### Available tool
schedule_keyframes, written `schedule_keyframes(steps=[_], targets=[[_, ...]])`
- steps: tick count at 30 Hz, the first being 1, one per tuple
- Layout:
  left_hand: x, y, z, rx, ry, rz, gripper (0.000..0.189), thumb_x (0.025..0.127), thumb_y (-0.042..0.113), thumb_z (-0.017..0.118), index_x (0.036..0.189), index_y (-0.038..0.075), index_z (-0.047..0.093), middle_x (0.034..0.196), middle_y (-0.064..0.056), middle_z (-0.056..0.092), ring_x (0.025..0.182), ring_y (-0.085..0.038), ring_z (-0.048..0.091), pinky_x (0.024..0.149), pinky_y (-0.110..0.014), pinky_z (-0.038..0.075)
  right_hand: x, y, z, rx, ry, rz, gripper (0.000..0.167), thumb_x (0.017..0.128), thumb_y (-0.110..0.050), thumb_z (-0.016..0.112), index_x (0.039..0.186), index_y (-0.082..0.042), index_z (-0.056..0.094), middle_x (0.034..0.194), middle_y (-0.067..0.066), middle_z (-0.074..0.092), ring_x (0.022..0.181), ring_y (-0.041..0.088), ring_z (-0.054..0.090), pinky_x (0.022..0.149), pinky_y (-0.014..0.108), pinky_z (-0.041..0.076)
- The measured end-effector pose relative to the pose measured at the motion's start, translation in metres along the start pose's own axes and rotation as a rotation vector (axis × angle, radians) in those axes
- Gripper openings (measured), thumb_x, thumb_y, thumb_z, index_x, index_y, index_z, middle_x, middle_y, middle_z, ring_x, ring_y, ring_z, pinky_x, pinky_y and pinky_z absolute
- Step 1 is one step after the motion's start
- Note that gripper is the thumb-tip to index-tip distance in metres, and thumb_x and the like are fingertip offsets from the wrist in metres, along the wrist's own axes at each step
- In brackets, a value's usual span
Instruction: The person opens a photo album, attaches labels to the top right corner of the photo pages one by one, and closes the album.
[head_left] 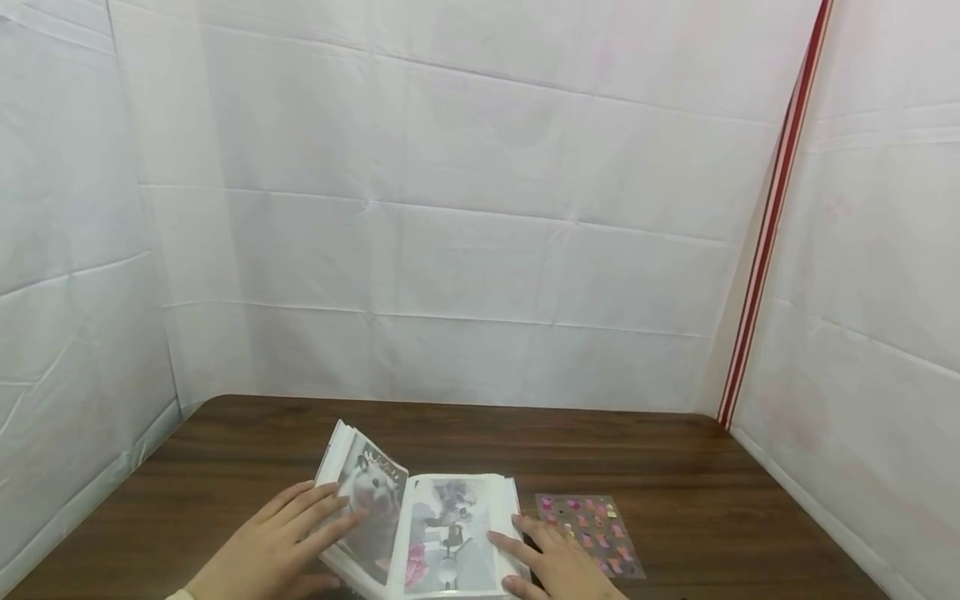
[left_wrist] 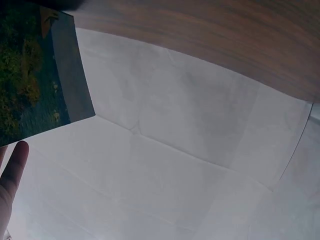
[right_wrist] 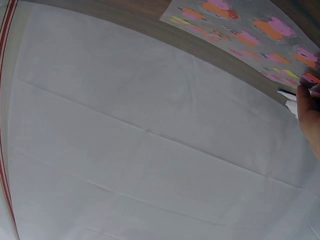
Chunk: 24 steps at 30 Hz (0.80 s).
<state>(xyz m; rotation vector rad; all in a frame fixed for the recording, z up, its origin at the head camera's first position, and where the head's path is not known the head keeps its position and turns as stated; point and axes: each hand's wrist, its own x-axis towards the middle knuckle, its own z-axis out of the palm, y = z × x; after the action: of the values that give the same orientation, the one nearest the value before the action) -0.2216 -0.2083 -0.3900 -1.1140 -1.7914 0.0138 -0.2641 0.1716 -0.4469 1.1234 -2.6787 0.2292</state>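
Note:
An open photo album (head_left: 450, 533) lies on the brown table, with a grey picture on each facing page. Its left half is raised at a slant, and the right half lies flatter. My left hand (head_left: 273, 542) reaches over the outer edge of the left page, fingers extended on it, thumb lower down near the bottom edge. In the left wrist view, the album's outer cover (left_wrist: 30, 75) shows a dark green and blue picture, with a fingertip beside its edge. My right hand (head_left: 558, 562) rests with its fingertips on the right page's outer margin.
A clear sticker sheet (head_left: 592, 533) with pink and orange figures lies right of the album, partly behind my right hand. The wooden table (head_left: 465, 437) has rounded far corners. White sheeting (head_left: 450, 250) hangs around it, with a red-striped strip (head_left: 776, 208) at the right.

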Motion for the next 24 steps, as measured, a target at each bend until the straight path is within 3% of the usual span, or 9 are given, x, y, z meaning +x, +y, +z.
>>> schedule_keyframes(steps=[3,6,8,10,16,21,24], targets=[[-0.005,-0.001,0.003,0.002,0.010,-0.016,0.056,0.098,0.056,0.037,0.114,0.009,0.065,0.105,-0.009,0.068,0.141,-0.014,0.034,0.123,-0.027,0.010,-0.001,0.001,0.000,-0.007,0.014,-0.001,0.048,0.100,-0.047,0.040,0.145,-0.032,0.039,0.143,0.012,0.049,0.122,0.036,0.054,0.087,0.065,0.048],[-0.013,0.000,0.006,0.004,0.002,-0.041,0.055,0.098,0.057,0.036,0.103,0.012,0.069,0.101,-0.005,0.070,0.115,-0.018,0.052,0.121,-0.023,0.012,-0.002,0.003,0.000,0.000,0.013,0.007,0.048,0.100,-0.048,0.041,0.145,-0.032,0.040,0.143,0.013,0.049,0.121,0.037,0.055,0.087,0.066,0.048],[-0.019,0.000,0.008,0.016,-0.018,-0.051,0.054,0.098,0.058,0.036,0.098,0.016,0.069,0.098,0.000,0.070,0.098,-0.019,0.057,0.117,-0.020,0.016,-0.004,0.004,-0.001,0.011,0.013,0.012,0.048,0.099,-0.047,0.041,0.145,-0.031,0.040,0.143,0.014,0.048,0.121,0.038,0.055,0.087,0.068,0.047],[-0.025,0.001,0.011,0.028,-0.040,-0.055,0.051,0.097,0.059,0.037,0.096,0.019,0.069,0.096,0.004,0.069,0.092,-0.018,0.062,0.109,-0.020,0.027,-0.006,0.005,-0.002,0.019,0.016,0.016,0.048,0.099,-0.047,0.042,0.144,-0.030,0.041,0.143,0.014,0.048,0.120,0.040,0.055,0.086,0.071,0.045],[-0.036,0.002,0.019,0.032,-0.083,-0.049,0.045,0.094,0.060,0.044,0.097,0.021,0.067,0.095,0.007,0.068,0.086,-0.015,0.065,0.076,-0.026,0.046,-0.010,0.008,-0.007,0.025,0.024,0.022,0.048,0.099,-0.047,0.044,0.144,-0.030,0.042,0.142,0.015,0.049,0.119,0.039,0.055,0.084,0.072,0.045],[-0.041,0.001,0.022,-0.045,-0.141,-0.036,0.042,0.091,0.057,0.052,0.100,0.017,0.065,0.096,0.004,0.066,0.085,-0.016,0.064,0.070,-0.021,0.051,-0.009,0.007,-0.009,0.020,0.014,0.026,0.049,0.099,-0.049,0.043,0.145,-0.031,0.040,0.142,0.015,0.049,0.120,0.040,0.055,0.085,0.070,0.046],[-0.043,0.001,0.021,-0.042,-0.182,-0.029,0.043,0.089,0.057,0.055,0.102,0.016,0.064,0.096,0.002,0.066,0.086,-0.017,0.065,0.070,-0.018,0.051,-0.007,0.006,-0.009,0.005,0.010,0.020,0.050,0.099,-0.049,0.042,0.145,-0.032,0.040,0.143,0.014,0.049,0.119,0.038,0.056,0.085,0.068,0.047]])
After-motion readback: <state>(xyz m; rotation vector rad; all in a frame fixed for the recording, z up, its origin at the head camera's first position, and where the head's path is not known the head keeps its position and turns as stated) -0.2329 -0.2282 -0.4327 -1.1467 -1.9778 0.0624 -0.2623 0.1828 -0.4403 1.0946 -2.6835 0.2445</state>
